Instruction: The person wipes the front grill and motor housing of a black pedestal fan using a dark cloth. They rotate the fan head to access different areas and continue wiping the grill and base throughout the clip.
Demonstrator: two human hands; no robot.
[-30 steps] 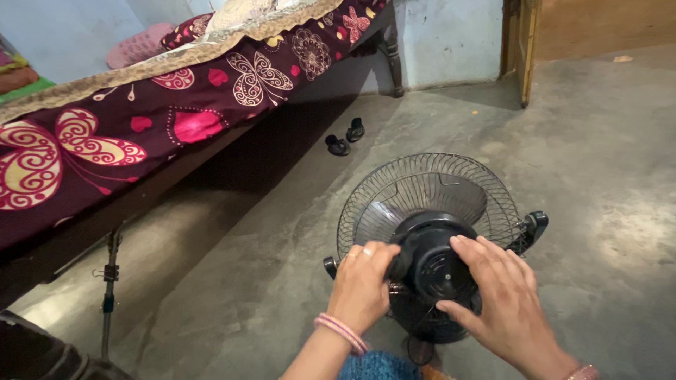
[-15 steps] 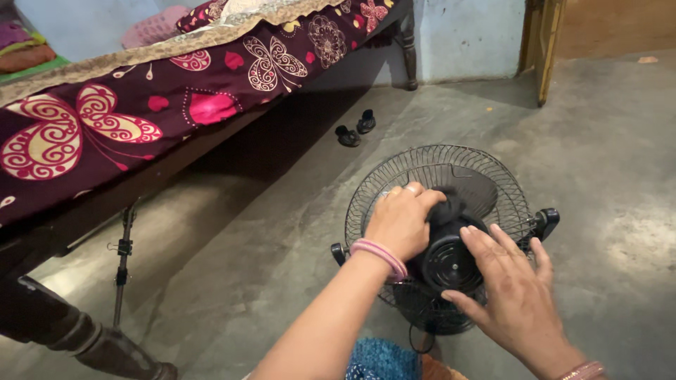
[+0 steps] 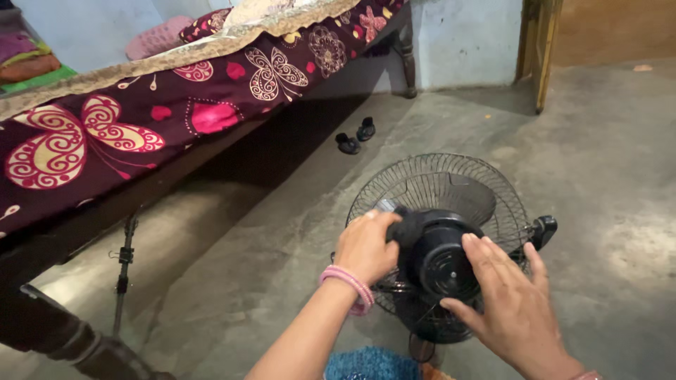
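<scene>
1. Head view: the fan [image 3: 436, 246] lies on the concrete floor [image 3: 605, 176], near the bed [image 3: 141, 134]; left hand [image 3: 365, 246] pinches a dark cloth [image 3: 403, 229] against the motor housing [image 3: 440, 260].
2. Right hand [image 3: 510, 306], fingers spread, braces that housing; best to press firmly so the wiping doesn't rock it.

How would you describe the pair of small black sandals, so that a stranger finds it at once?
Start from the bed with the dark butterfly-patterned cover on the left. On the grey concrete floor near its far leg, beyond the wire fan under both hands, lies the pair of small black sandals. They are the only footwear, and they lie apart from everything else.
</scene>
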